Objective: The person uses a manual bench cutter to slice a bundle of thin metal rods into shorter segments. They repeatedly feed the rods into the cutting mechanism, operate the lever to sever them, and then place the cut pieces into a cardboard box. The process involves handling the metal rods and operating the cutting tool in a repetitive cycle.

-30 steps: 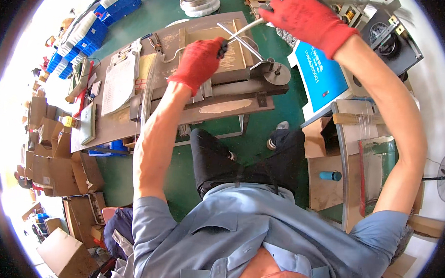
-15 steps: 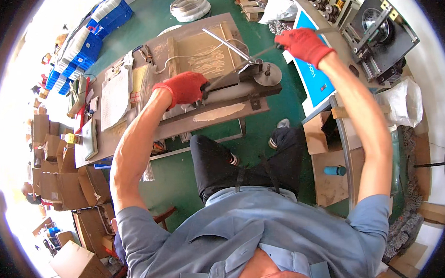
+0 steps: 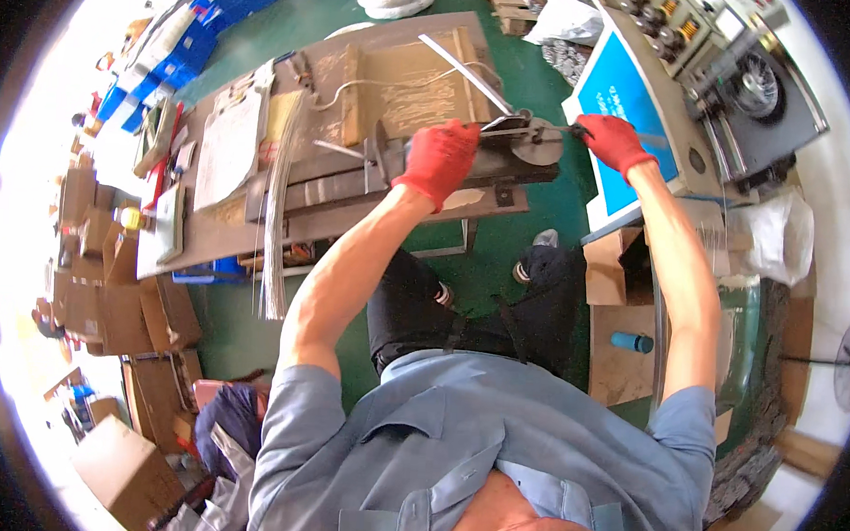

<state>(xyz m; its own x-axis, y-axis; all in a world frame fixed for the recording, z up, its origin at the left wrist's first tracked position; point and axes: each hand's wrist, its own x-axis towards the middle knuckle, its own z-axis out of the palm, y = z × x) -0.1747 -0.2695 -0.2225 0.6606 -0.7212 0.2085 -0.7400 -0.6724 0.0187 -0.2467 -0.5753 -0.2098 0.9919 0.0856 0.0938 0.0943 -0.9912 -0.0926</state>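
- The left hand (image 3: 441, 160), in a red knitted glove, has its fingers curled closed around one end of a thin, dull-grey metal strip (image 3: 509, 133).
- The right hand (image 3: 615, 144), in a matching red glove with dark fingertips, has its fingers pinched on the strip's other end.
- The strip lies between the two sets of fingers, passing across a round grey metal disc (image 3: 538, 155) with an upright post; blur there makes it hard to say whether it is one piece throughout.
- Just beyond the left fingers, a straight, pale metal bar (image 3: 464, 75) slants away from the disc over a brown, flat-topped workbench (image 3: 396, 35).
- Left of the left fingers, a bundle of thin, silvery straight wires (image 3: 277, 223) hangs over the bench's near edge.
- Farther left of those fingers lies a large white paper sheet (image 3: 230, 160) with faint marks, too small to read.
- Right beside and beyond the right fingers stands a pale machine cabinet with a bright-blue panel (image 3: 618, 94) carrying white characters, partly covered by the glove.
- Well left of the left fingers, a small bottle with a yellow label (image 3: 132, 219) stands; its print cannot be made out.
- Nearer the body than the right fingers lies a teal cylindrical bottle (image 3: 632, 342).
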